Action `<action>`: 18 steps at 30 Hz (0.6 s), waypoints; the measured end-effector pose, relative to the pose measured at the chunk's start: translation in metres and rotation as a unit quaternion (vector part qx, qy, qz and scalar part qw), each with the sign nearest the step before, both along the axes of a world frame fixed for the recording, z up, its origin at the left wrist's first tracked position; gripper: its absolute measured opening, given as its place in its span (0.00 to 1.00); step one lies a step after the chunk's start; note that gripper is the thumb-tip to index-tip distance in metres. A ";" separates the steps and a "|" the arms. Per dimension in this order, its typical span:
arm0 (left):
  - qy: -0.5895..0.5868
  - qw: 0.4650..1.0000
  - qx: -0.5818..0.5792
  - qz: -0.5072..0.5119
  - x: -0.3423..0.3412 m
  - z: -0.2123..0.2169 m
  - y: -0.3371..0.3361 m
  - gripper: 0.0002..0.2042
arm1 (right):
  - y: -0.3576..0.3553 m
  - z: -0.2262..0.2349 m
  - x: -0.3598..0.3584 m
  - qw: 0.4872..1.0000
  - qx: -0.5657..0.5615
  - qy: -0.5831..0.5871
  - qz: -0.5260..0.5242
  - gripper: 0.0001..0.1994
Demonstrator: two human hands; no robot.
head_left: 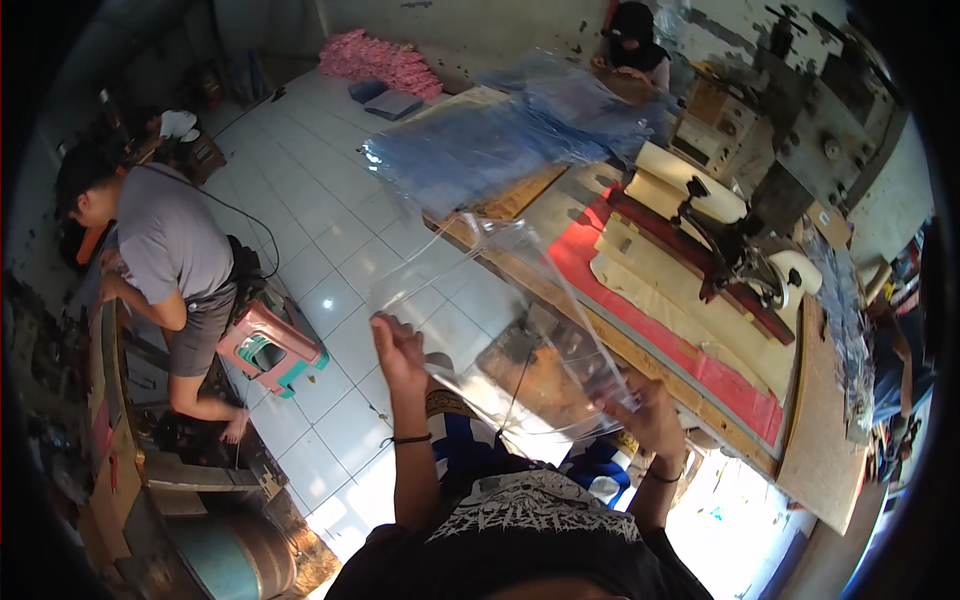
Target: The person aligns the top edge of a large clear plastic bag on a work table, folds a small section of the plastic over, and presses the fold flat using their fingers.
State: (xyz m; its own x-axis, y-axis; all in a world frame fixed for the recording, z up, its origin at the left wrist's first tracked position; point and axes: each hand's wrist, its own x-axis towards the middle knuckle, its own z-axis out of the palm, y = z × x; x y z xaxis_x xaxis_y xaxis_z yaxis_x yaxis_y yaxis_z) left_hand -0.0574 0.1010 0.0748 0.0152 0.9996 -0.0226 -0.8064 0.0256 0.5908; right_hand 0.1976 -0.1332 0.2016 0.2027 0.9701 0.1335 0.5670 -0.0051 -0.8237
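Clear plastic: a transparent sheet or bag (pixel 470 285) is in the air before the person, between the two hands – its far end is near the table edge, and the floor shows through it.
Left hand: the left hand (pixel 402 358) is at the left near side of the plastic; the fingers are raised and close together, the thumb is apart to the right. I cannot tell if they pinch the plastic.
Right hand: the right hand (pixel 648 412) has its fingers closed on the right near edge of the plastic; the tips are partly blurred.
Work table: on the right stands a wooden table (pixel 655 372); on it lies a red sheet (pixel 577 243), and over this a cream sheet (pixel 655 290).
Machine: a dark red bar device (pixel 752 312) lies across the right part of the table.
Blue film: a heap of bluish plastic sheets (pixel 480 155) covers the far end of the table.
Tiled floor: on the left, a pink and green stool (pixel 268 340) stands on white tiles (pixel 345 345) – just beside it is a co-worker in a grey shirt (pixel 175 230).
Far wall: a pink pile (pixel 375 62) lies near it.
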 end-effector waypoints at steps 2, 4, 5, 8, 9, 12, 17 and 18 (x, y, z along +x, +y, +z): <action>-0.001 0.999 0.040 -0.011 -0.024 -0.006 0.004 0.15 | 0.000 -0.006 -0.014 0.999 -0.018 0.041 -0.018 0.09; -0.042 0.999 0.010 -0.011 -0.023 -0.019 0.001 0.17 | 0.004 -0.007 -0.017 0.997 0.057 0.019 -0.046 0.09; -0.054 0.998 -0.009 -0.013 -0.026 -0.022 -0.005 0.19 | 0.005 -0.009 -0.020 0.994 0.090 0.018 -0.063 0.09; 0.002 0.999 0.032 -0.036 -0.037 -0.027 -0.016 0.26 | 0.000 0.006 -0.002 0.976 0.159 0.019 -0.148 0.09; 0.047 0.996 0.065 -0.049 -0.041 -0.029 -0.019 0.28 | -0.002 0.009 0.003 0.966 0.189 0.041 -0.174 0.10; 0.194 0.945 0.125 -0.233 -0.058 -0.032 -0.023 0.32 | -0.004 0.018 0.009 0.943 0.267 0.090 -0.179 0.14; 0.584 0.720 0.246 -0.283 -0.031 -0.041 -0.027 0.24 | 0.001 0.010 0.007 0.957 0.250 0.093 -0.114 0.24; 0.520 0.776 0.207 -0.291 -0.026 -0.043 -0.029 0.20 | 0.002 0.009 0.006 0.953 0.256 0.117 -0.114 0.26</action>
State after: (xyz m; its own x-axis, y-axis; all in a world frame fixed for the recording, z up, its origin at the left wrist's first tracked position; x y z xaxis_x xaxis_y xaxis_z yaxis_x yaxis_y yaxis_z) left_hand -0.0837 0.0718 0.0313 0.6560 0.7548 -0.0043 0.1888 -0.1586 0.9691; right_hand 0.2034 -0.1311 0.2103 0.4833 0.7168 0.5026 0.3994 0.3303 -0.8552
